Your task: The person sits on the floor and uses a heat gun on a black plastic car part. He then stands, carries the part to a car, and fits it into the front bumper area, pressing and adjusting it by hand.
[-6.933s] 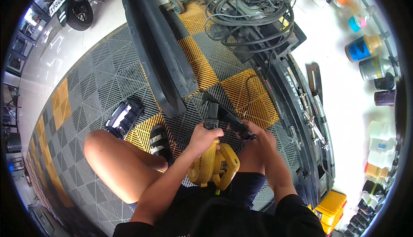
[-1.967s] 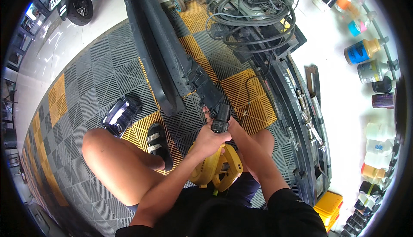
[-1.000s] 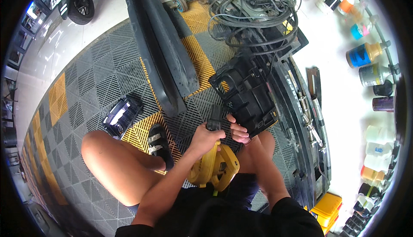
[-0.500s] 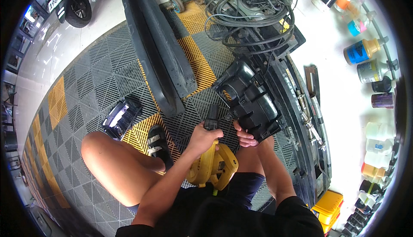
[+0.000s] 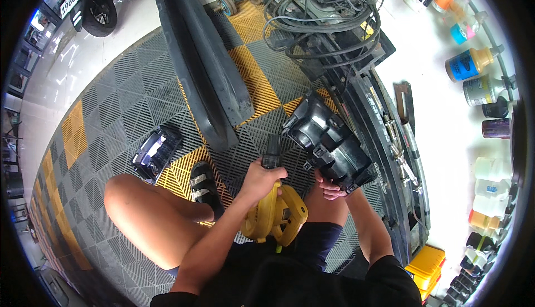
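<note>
My left hand [image 5: 259, 181] is closed round a yellow handheld power tool [image 5: 290, 212] that looks like a blower, held close to my body. Its black nozzle [image 5: 272, 144] points away from me. To the right, my right hand [image 5: 331, 188] grips the near end of a glossy black plastic housing [image 5: 333, 142] with moulded recesses and clips, held up tilted above the floor. Its fingers are partly hidden beneath the part. A glossy part like a headlight unit [image 5: 157, 150] lies on the floor left of my foot.
Two long black trim pieces [image 5: 203, 73] stretch across the grey-and-yellow floor tiles [image 5: 134, 78]. Coiled cables [image 5: 329, 23] and long black car parts [image 5: 384, 167] lie to the right. Bottles [image 5: 468, 64] line the right side; a yellow case [image 5: 426, 268] sits near right. A motorcycle [image 5: 100, 6] stands far left.
My right hand has shifted a little right and nearer me, and the black housing has moved right and tilted differently. My left hand and the yellow tool have barely moved.
</note>
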`<state>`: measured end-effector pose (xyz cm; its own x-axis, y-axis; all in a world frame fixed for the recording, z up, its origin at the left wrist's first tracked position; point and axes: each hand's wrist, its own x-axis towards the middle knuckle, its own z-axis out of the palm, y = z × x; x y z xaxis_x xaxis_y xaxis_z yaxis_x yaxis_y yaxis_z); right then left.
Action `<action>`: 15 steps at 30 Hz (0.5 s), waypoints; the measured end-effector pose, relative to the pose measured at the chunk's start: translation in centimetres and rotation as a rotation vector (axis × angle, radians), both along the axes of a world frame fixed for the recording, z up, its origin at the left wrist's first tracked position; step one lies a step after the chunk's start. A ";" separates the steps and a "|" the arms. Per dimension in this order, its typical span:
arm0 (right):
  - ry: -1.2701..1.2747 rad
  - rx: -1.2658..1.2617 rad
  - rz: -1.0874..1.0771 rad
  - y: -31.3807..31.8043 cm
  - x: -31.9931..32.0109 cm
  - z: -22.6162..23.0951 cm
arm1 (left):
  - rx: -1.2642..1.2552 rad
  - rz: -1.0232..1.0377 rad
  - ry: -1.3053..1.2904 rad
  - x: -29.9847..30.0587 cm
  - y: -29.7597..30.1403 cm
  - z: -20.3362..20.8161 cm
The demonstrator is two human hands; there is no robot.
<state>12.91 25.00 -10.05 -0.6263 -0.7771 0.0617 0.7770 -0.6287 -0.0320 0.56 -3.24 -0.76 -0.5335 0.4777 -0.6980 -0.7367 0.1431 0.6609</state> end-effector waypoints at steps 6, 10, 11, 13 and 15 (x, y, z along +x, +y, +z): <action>-0.049 0.155 -0.079 -0.5 -0.8 -0.8 | 0.012 -0.029 -0.004 0.1 0.1 0.7; -0.049 0.204 -0.100 -0.4 -1.6 -1.1 | 0.019 -0.048 0.010 0.1 0.1 0.9; -0.048 0.233 -0.072 -0.4 -1.7 -1.2 | 0.025 -0.050 0.017 0.1 0.1 0.9; -0.070 0.222 -0.070 -0.1 -1.8 -1.6 | 0.046 -0.053 0.023 0.3 0.1 0.8; -0.050 0.184 -0.054 0.3 -2.0 -2.2 | 0.076 -0.054 0.006 0.4 0.2 0.7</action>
<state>10.93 25.31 -12.25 -0.6663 -0.7375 -0.1101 0.7456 -0.6568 -0.1127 0.96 -3.03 -0.10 -0.5100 0.5570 -0.6555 -0.7251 0.1315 0.6759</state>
